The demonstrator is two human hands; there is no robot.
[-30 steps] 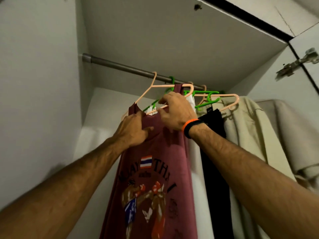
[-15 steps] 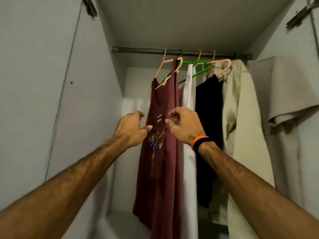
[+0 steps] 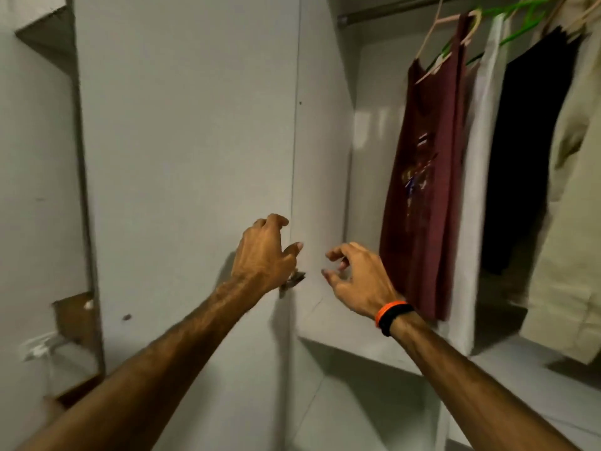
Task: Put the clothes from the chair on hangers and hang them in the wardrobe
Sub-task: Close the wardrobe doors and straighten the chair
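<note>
Maroon top point(image 3: 422, 177) hangs on peach hanger point(image 3: 437, 22), far right in wardrobe, beside white garment point(image 3: 478, 157). Left hand point(image 3: 263, 255), right hand point(image 3: 354, 281) loosely curled, empty, before door point(image 3: 195, 125).

Maroon tank top point(image 3: 422, 177): soft matt cloth with printed front; pale hanger point(image 3: 437, 24) and green hanger point(image 3: 520, 24): smooth plastic; wardrobe panels point(image 3: 195, 125): matt painted board, back wall faintly glossy; beige garment point(image 3: 572, 222): heavier matt cloth; wristband point(image 3: 392, 315): smooth, rubbery-looking.
</note>
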